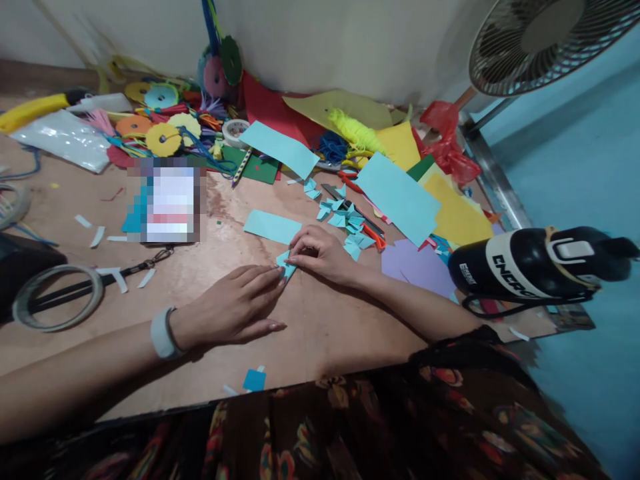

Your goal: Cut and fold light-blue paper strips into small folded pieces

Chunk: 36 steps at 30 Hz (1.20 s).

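On the table in front of me is a small folded piece of light blue paper [287, 265], partly hidden by my fingers. My right hand [323, 253] pinches its upper right side between thumb and fingertips. My left hand [240, 300] lies flat with fingers stretched out, the fingertips touching the paper's left side and the thumb apart. Just beyond them lies a light blue paper strip [273, 227]. Several small folded light blue pieces [345, 217] are heaped past my right hand, beside orange-handled scissors [373, 235].
Larger light blue sheets [400, 197], yellow paper [457, 213] and purple paper [417, 267] lie to the right. A black bottle [520, 263] rests on its side there. Tape rolls [57, 298], a blurred-out phone-like object [173, 203] and colourful paper discs [163, 139] are leftward. A fan [550, 40] stands back right.
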Available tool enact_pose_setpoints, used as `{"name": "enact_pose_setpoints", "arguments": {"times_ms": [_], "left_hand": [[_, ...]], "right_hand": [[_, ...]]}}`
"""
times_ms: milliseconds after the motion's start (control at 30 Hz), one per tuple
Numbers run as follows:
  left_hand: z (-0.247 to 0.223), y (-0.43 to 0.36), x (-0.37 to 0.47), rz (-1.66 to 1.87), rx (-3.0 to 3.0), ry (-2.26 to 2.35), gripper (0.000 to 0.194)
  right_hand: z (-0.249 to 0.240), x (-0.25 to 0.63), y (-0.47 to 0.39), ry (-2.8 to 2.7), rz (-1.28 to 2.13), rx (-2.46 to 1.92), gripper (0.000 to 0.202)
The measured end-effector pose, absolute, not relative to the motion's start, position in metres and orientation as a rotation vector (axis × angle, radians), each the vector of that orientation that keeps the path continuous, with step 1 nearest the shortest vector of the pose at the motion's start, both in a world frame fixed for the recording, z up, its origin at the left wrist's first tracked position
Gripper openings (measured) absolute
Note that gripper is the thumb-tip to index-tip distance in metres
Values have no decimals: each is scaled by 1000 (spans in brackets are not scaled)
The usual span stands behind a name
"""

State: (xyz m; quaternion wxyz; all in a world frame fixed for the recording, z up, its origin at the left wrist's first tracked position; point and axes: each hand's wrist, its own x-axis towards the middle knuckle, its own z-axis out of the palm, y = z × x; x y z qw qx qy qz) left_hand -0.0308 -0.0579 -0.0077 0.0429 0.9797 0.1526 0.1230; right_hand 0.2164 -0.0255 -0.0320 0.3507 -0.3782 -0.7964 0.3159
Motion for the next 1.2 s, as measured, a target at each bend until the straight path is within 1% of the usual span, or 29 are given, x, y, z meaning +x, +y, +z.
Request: {"name": "enact_pose_setpoints", "arguments": {"times_ms": [167,333,467,700,1033,1200], "left_hand": [[-5,-57,-33,425,2968,420,46],[-2,-56,-34,398,2948,407,42],[-2,-53,-37,376,2956,359,45],[0,-50,-40,280,2945,312,49],[-4,-48,-38,385,2871,345,49],[-6,-47,-36,271,2903,398,62]], "right_hand": [[-31,212,-30,-2104,737,-1014,14],[-27,210,-33,-2149,666,-1038,17],[-27,210,-33,-2158,624,-1026,21],[-29,210,-33,-2181,614,-1050,20],[-31,210,-33,-2194,591,-1045,21],[-30,210,-33,-2197,596,-1028,17]]}}
